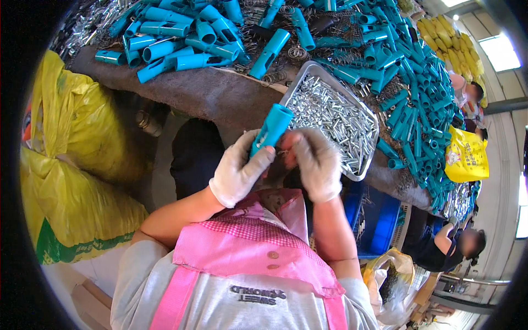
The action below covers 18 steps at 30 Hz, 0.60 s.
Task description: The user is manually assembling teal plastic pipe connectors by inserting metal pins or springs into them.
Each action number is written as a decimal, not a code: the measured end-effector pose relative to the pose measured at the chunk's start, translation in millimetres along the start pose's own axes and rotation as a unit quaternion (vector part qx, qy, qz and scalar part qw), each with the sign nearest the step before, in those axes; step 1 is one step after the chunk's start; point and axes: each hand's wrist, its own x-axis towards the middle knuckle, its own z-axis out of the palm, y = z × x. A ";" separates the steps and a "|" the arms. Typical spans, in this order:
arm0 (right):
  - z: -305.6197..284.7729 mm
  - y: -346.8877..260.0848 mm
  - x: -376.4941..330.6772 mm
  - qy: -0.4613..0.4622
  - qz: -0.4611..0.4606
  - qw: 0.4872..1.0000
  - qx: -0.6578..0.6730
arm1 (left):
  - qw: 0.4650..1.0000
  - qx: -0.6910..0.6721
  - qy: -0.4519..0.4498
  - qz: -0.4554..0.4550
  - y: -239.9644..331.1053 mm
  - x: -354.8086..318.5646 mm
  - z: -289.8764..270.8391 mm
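A teal slotted tube (273,129) stands tilted in my left hand (239,168), which wears a pale glove with thumb and fingers wrapped round it. Close beside the tube is my right hand (316,162), gloved too, its bare-looking fingertips bent inward toward the tube's side. Motion blurs those fingertips, and whatever they pinch is too small or hidden to make out. Just past the right hand lies a metal tray (369,118) of short silvery pins (335,115) and smaller metal bits.
Teal tubes lie heaped at the back left (165,27) and along the right (418,110), with loose coil springs (297,52) among them. Yellow sacks (82,132) stand at left. A blue crate (379,225) is below the table edge. Another person (445,245) works at the right.
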 end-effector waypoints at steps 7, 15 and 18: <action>-32.6 28.6 55.2 0.074 -0.169 0.923 -0.337 | 0.932 -0.279 0.016 -0.232 9.7 5.0 0.4; -33.9 34.7 54.2 0.162 -0.204 0.920 -0.292 | 0.923 -0.321 -0.009 -0.211 13.1 12.9 -9.5; -36.4 29.1 40.8 0.176 -0.184 0.959 -0.125 | 0.859 -0.442 -0.105 -0.237 24.5 19.9 -5.2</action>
